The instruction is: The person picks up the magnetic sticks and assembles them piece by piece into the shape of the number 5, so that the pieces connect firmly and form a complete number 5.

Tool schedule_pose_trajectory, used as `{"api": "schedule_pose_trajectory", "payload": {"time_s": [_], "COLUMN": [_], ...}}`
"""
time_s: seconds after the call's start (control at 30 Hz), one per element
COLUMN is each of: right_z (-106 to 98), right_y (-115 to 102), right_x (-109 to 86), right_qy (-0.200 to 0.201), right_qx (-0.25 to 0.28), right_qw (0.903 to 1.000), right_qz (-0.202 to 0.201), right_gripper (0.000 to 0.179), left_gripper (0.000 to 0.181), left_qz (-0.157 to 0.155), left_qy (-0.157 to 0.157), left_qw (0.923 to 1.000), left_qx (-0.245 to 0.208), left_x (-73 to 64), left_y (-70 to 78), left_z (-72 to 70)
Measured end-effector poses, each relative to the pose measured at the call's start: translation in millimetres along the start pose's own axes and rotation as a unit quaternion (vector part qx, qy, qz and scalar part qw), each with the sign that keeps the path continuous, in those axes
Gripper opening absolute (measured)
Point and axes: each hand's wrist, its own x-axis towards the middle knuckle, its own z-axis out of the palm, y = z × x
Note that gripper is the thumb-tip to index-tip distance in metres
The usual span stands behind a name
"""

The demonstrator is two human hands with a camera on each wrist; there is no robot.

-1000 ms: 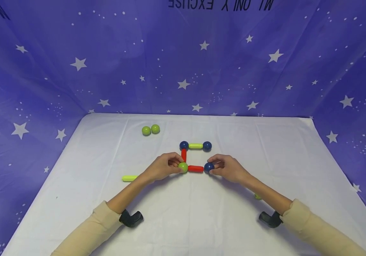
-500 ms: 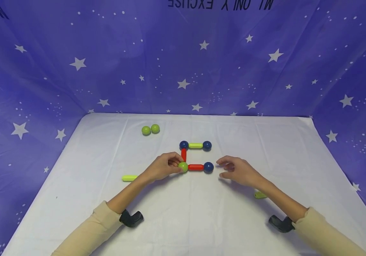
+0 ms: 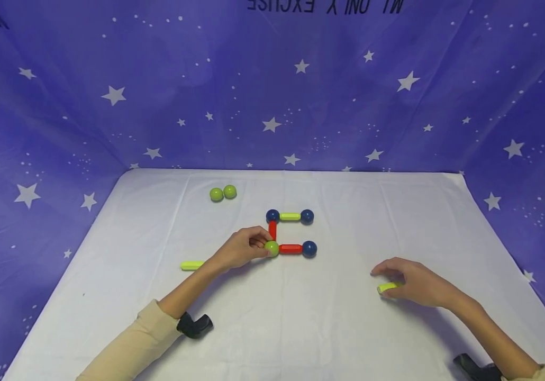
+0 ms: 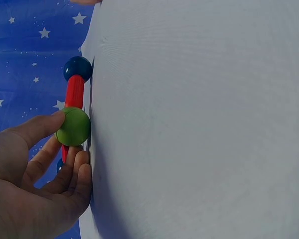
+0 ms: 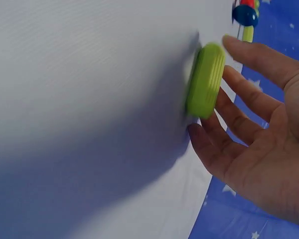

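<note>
My left hand (image 3: 244, 247) pinches a green ball (image 3: 271, 248) between thumb and fingers. From that ball a red magnetic rod (image 3: 291, 248) runs right to a blue ball (image 3: 309, 249). A second red rod (image 3: 272, 230) goes back to another blue ball (image 3: 272, 216), which a yellow-green rod (image 3: 290, 216) joins to a further blue ball (image 3: 307, 216). Farther right, my right hand (image 3: 422, 283) is spread over a loose yellow-green rod (image 5: 206, 79) lying on the cloth. In the right wrist view its thumb and fingers are around the rod, not closed on it.
Two green balls (image 3: 223, 192) sit side by side at the back left of the white table (image 3: 348, 338). Another yellow-green rod (image 3: 192, 265) lies partly behind the left forearm. A purple star-patterned cloth (image 3: 272, 95) encloses the table's back and sides.
The right hand has let go of the front blue ball and moved right and nearer to the loose yellow-green rod. My left hand stays on the green ball.
</note>
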Motion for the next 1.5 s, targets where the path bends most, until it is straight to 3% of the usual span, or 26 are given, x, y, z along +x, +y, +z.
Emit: {"api": "schedule_pose_trajectory", "payload": {"time_s": [0.2, 0.43, 0.63, 0.77, 0.93, 1.23, 1.5], "right_z": [1, 9, 30, 46, 61, 74, 76], "right_y": [12, 6, -18, -35, -55, -72, -78], "right_x": [-7.9, 4.1, 23.8, 37.7, 54.1, 78.9, 86.1], "right_qy": [0.019, 0.04, 0.03, 0.019, 0.016, 0.038, 0.056], "right_qx": [-0.019, 0.006, 0.103, 0.175, 0.238, 0.245, 0.25], "right_qw": [0.9989, 0.998, 0.9942, 0.9833, 0.9691, 0.9645, 0.9578], "right_qz": [-0.039, -0.049, -0.001, 0.048, 0.063, 0.092, 0.131], "right_gripper": [0.029, 0.02, 0.022, 0.028, 0.034, 0.027, 0.023], "left_gripper": [0.023, 0.023, 0.023, 0.023, 0.023, 0.024, 0.023], "left_qz": [-0.004, 0.002, 0.002, 0.003, 0.007, 0.004, 0.003], "left_qy": [0.001, -0.003, -0.006, -0.006, -0.003, -0.001, 0.0], "left_qw": [0.9999, 1.0, 1.0, 0.9999, 0.9999, 0.9999, 1.0], "left_qx": [0.01, 0.005, -0.002, -0.008, -0.009, -0.009, -0.007], "left_x": [-0.6, -1.5, -2.2, -2.4, -2.0, -0.8, -0.6], "left_y": [0.0, 2.1, 4.5, 5.0, 3.0, 0.0, 0.2], "left_z": [-1.0, -1.0, -1.0, -1.1, -0.9, 0.2, 0.3]}}
